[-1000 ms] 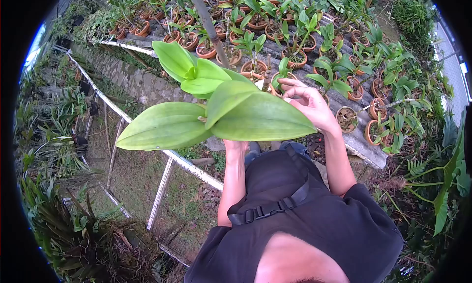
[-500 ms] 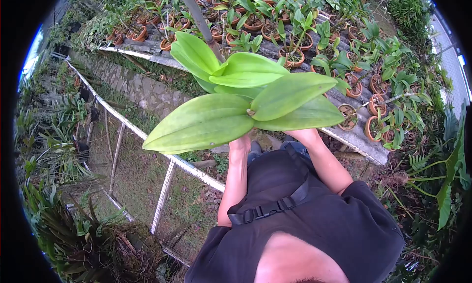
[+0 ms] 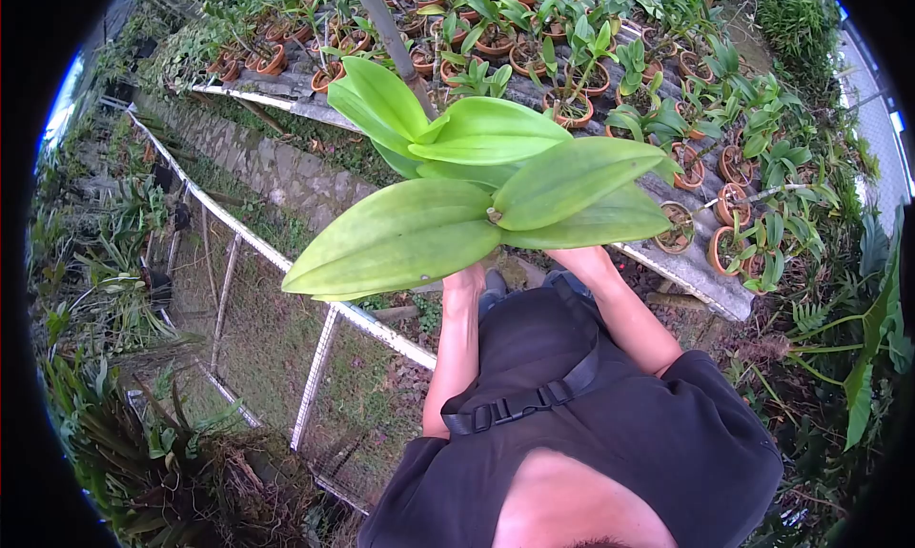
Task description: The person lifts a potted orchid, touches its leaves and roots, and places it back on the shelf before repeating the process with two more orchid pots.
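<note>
A leafy orchid plant (image 3: pixel 400 235) with broad, glossy green leaves is held up in front of my chest, its upper leaves brighter than the lower ones. My left hand (image 3: pixel 465 279) reaches in under the lower left leaf, and only its wrist side shows. Beneath the right-hand leaves, my right hand (image 3: pixel 581 260) comes in from the other side, also mostly covered. Both hands appear to carry the plant from below. Leaves hide the fingers, the base of the plant and any pot.
Several orange pots (image 3: pixel 732 205) of small plants stand on a corrugated sheet (image 3: pixel 679 262) ahead and to the right. A grey pole (image 3: pixel 386 29) rises behind the leaves. On the left runs a white metal frame (image 3: pixel 238 226), with dense plants (image 3: pixel 133 443) beyond. A stone strip (image 3: pixel 276 172) crosses the ground.
The orchid plant has shifted very slightly to the right against the background. Both arms keep nearly the same pose.
</note>
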{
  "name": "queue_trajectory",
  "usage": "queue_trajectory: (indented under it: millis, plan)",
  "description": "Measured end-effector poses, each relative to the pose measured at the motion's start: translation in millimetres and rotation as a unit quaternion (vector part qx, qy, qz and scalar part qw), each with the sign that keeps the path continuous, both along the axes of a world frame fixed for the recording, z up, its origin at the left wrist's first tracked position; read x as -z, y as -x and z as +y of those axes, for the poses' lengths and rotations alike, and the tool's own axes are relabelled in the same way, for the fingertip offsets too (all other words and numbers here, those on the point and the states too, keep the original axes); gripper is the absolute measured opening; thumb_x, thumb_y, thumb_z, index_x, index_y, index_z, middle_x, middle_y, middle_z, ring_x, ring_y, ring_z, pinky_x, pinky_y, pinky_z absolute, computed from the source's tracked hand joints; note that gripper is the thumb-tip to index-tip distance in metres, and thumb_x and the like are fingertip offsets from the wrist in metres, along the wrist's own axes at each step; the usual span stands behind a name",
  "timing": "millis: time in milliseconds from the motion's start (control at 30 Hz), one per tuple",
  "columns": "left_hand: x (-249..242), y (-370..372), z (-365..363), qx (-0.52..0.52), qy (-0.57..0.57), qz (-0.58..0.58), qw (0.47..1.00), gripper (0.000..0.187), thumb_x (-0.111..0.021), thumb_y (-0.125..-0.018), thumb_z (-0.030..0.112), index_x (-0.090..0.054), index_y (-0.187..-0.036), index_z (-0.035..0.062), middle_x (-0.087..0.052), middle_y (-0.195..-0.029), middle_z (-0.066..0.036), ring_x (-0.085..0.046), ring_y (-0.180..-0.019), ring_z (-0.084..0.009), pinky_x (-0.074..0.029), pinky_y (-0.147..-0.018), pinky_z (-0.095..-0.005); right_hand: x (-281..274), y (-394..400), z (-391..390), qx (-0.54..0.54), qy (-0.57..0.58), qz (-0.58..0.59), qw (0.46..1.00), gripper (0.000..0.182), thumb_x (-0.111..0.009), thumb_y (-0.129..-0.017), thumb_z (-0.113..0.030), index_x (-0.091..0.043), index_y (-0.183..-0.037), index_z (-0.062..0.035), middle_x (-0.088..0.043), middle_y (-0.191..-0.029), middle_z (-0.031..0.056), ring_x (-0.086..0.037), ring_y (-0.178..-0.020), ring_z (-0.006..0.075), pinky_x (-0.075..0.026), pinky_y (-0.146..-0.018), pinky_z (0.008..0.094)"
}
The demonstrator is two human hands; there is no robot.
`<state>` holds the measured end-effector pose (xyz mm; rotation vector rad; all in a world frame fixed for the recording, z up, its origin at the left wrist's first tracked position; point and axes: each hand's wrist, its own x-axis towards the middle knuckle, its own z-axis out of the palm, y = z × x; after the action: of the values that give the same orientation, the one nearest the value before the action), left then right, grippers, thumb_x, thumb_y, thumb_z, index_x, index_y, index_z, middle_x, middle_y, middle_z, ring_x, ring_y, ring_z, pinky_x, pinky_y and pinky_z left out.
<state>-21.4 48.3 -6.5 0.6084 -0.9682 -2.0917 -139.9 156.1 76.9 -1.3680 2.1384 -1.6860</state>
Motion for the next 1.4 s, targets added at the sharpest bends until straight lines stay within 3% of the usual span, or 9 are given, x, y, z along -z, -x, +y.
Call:
queue_trajectory:
  millis: [167,300,467,567,700,833,867,1100,1400]
  plan:
    - [13.6,-1.7,-5.6,0.017,-0.074,0.125,0.989,0.055,-0.055,-0.098,0.037,-0.043,-0.141,0.0055,-0.050,-0.139,-0.015,-0.052,-0.125,-0.0277,-0.044,-0.106,-0.0467,-22.7,20.1,13.9,0.021,-0.041,-0.052,0.998,0.023,-0.066,-0.088,-0.018,-0.066,-0.102,0.0005,-0.056,-0.131,0.0210,-0.054,-0.122,0.0379,-0.042,-0.101,0.0451]
    - [19.3,-5.8,-7.7,0.052,0.032,0.012,0.998,0.058,-0.050,-0.097,0.043,-0.043,-0.141,0.0051,-0.052,-0.136,-0.016,-0.055,-0.121,-0.0290,-0.046,-0.103,-0.0477,-32.3,31.2,23.8,-0.049,-0.158,-0.006,0.986,0.027,-0.069,-0.087,-0.023,-0.066,-0.097,0.0013,-0.056,-0.131,0.0214,-0.057,-0.119,0.0385,-0.045,-0.099,0.0467]
    - [6.1,-3.4,-6.4,0.056,-0.019,-0.011,0.998,0.061,-0.046,-0.097,0.047,-0.043,-0.140,0.0047,-0.054,-0.134,-0.016,-0.056,-0.119,-0.0298,-0.047,-0.102,-0.0483,-23.5,34.7,8.4,-0.010,0.004,0.012,1.000,0.017,-0.069,-0.083,-0.009,-0.066,-0.098,0.0000,-0.065,-0.114,0.0167,-0.064,-0.104,0.0335,-0.048,-0.090,0.0400]
    - [5.9,-3.9,-10.4,0.070,-0.052,-0.017,0.996,0.063,-0.043,-0.097,0.050,-0.043,-0.140,0.0044,-0.054,-0.133,-0.017,-0.057,-0.118,-0.0303,-0.047,-0.102,-0.0486,-33.2,40.5,9.9,-0.035,-0.023,-0.056,0.998,0.016,-0.068,-0.083,-0.007,-0.066,-0.097,-0.0007,-0.067,-0.102,0.0147,-0.065,-0.092,0.0303,-0.049,-0.083,0.0382]
    - [13.2,-4.0,-25.0,0.103,-0.108,-0.016,0.989,0.065,-0.040,-0.097,0.054,-0.043,-0.140,0.0041,-0.055,-0.131,-0.017,-0.057,-0.117,-0.0309,-0.048,-0.101,-0.0491,-41.0,61.8,8.5,-0.115,-0.039,0.110,0.987,0.017,-0.071,-0.080,-0.007,-0.068,-0.095,-0.0011,-0.064,-0.087,0.0112,-0.063,-0.081,0.0295,-0.048,-0.076,0.0384]
    - [35.3,-8.1,-36.5,0.140,-0.142,-0.018,0.980,0.069,-0.036,-0.097,0.058,-0.043,-0.139,0.0039,-0.057,-0.130,-0.017,-0.058,-0.115,-0.0312,-0.049,-0.100,-0.0493,-51.4,66.7,3.4,-0.201,-0.087,0.128,0.967,0.019,-0.076,-0.074,-0.011,-0.071,-0.091,-0.0028,-0.062,-0.099,0.0105,-0.060,-0.095,0.0293,-0.047,-0.082,0.0409]
    - [41.3,-8.9,-36.1,0.144,-0.127,-0.040,0.980,0.068,-0.038,-0.096,0.057,-0.045,-0.138,0.0041,-0.058,-0.129,-0.016,-0.059,-0.114,-0.0296,-0.050,-0.098,-0.0470,-50.2,66.7,2.6,-0.221,-0.107,0.122,0.962,0.019,-0.077,-0.072,-0.010,-0.071,-0.089,-0.0037,-0.058,-0.118,0.0124,-0.055,-0.112,0.0316,-0.045,-0.093,0.0436]
    - [-5.1,3.1,-14.3,0.165,-0.116,-0.073,0.977,0.069,-0.042,-0.095,0.059,-0.048,-0.137,0.0048,-0.059,-0.128,-0.014,-0.061,-0.112,-0.0265,-0.054,-0.093,-0.0444,-48.4,55.2,3.2,-0.255,-0.179,0.223,0.924,0.017,-0.075,-0.073,-0.011,-0.074,-0.090,-0.0082,-0.039,-0.150,0.0150,-0.030,-0.141,0.0388,-0.032,-0.112,0.0512]
    - [11.0,0.9,-21.1,0.107,-0.122,-0.097,0.982,0.070,-0.044,-0.094,0.061,-0.049,-0.136,0.0052,-0.059,-0.127,-0.014,-0.062,-0.109,-0.0267,-0.054,-0.091,-0.0446,-27.6,48.4,7.7,-0.253,-0.206,0.174,0.929,0.021,-0.065,-0.072,-0.002,-0.071,-0.092,-0.0075,-0.037,-0.149,0.0219,-0.034,-0.139,0.0418,-0.036,-0.110,0.0502]
